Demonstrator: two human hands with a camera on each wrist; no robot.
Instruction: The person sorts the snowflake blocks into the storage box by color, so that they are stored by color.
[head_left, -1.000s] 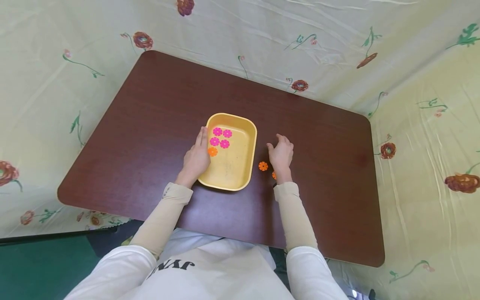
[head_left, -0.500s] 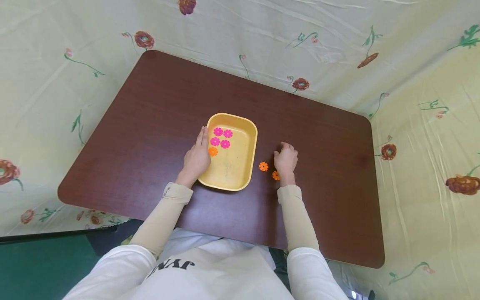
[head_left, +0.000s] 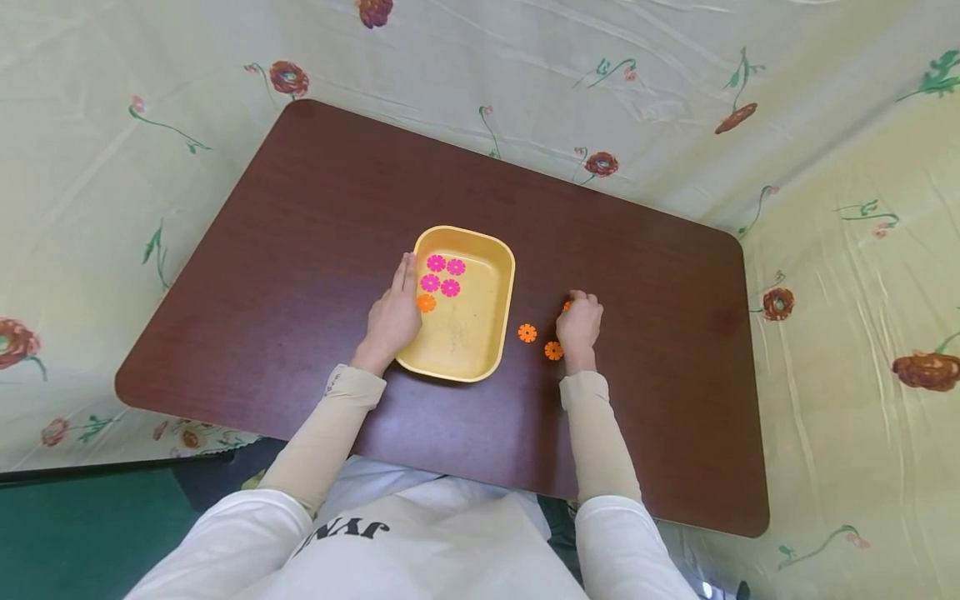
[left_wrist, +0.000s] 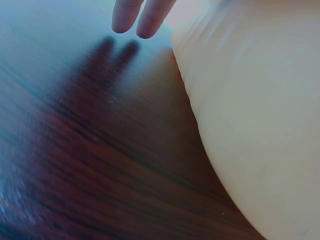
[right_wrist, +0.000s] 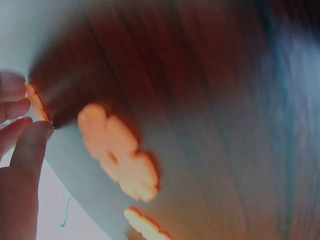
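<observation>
Landmark = yellow tray [head_left: 491, 250] on the worktop [head_left: 300, 217]. L hand [head_left: 392, 317] lies flat vs tray's left wall, fingers [left_wrist: 131, 14] straight, holding nothing. R hand [head_left: 581, 321] sits right of tray, fingers [right_wrist: 22, 145] curled, pinching an orange flower disc [right_wrist: 36, 102] at its edge; disc barely peeks out at the fingertips in the head view. Two more orange discs lie flat between tray and R hand: one [head_left: 527, 332] nearer the tray, one [head_left: 553, 351] just beside the wrist. Both lie tray-side of the R fingers, so R hand is nearer by far. Discs are round, no long axis. Inside tray, far-left corner: four pink discs [head_left: 442, 276] plus one orange [head_left: 426, 303].
</observation>
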